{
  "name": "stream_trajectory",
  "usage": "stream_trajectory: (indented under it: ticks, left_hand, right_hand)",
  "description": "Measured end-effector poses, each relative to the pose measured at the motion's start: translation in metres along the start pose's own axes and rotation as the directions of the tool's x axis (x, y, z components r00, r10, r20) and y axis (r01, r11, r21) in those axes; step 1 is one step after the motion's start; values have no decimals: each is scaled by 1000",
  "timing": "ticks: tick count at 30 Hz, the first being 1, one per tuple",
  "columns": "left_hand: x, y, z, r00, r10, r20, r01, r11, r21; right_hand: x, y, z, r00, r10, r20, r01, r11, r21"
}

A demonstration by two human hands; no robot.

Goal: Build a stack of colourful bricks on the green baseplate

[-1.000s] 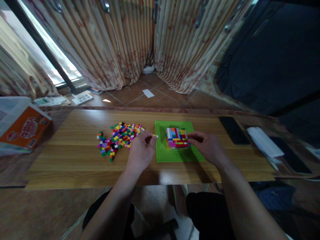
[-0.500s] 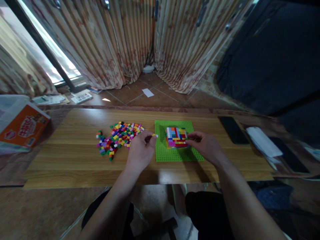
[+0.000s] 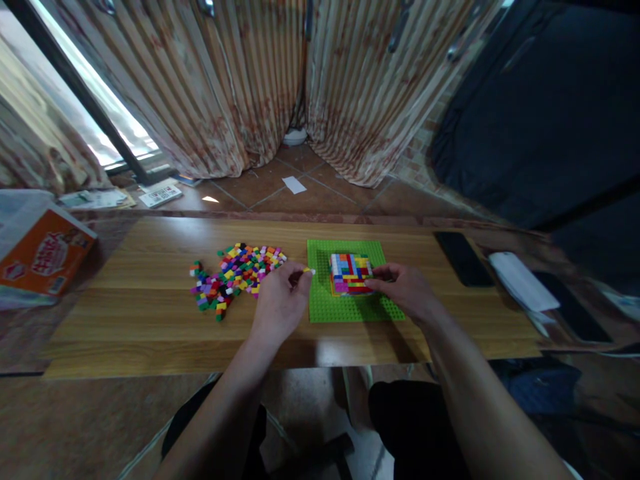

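Note:
A green baseplate [image 3: 325, 308] lies on the wooden table [image 3: 150, 313]. On it stands a multicoloured block of small bricks [image 3: 351, 273]. My right hand [image 3: 403, 289] rests on the plate with its fingertips pinching the block's right side. My left hand [image 3: 281, 298] hovers at the plate's left edge, fingers closed on a small white and yellow brick [image 3: 309, 271]. A loose pile of coloured bricks [image 3: 234, 272] lies just left of that hand.
An orange carton [image 3: 43, 257] lies at the table's left end. A black phone [image 3: 460, 258] and a white flat object [image 3: 523, 282] lie at the right end. Curtains and tiled floor are beyond the far edge. My knees are under the near edge.
Both hands stay almost still. The view has shifted slightly, so everything sits a little further left and higher in the picture.

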State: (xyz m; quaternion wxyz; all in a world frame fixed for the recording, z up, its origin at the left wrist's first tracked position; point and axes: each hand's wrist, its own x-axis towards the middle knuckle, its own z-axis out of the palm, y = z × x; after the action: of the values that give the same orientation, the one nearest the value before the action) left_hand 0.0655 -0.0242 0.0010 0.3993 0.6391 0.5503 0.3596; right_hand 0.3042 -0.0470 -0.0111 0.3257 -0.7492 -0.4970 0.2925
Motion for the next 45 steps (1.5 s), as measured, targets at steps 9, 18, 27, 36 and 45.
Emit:
stream_trajectory:
  ticks: [9,18,27,36,45]
  left_hand:
    - [1,-6,9,995,-18,102,41,974,-223]
    - [0,-2,18,985,-38,168,106,903,-416]
    - [-4,2,27,985,33,170,47,894,-446]
    - [-13,3,40,1000,11,27,-4,970,-245]
    - [-17,5,49,997,-46,-64,35,986,-161]
  right_hand:
    - [2,1,-5,999,-35,6,35,999,-3]
    - [-24,-28,21,920,-389,-51,390,888,243]
    - [-40,-45,41,899,-437,-34,437,886,155]
    - [-43,-48,46,877,-471,-93,467,882,-63]
    - [-44,-44,50,804,-577,-143,532,806,-260]
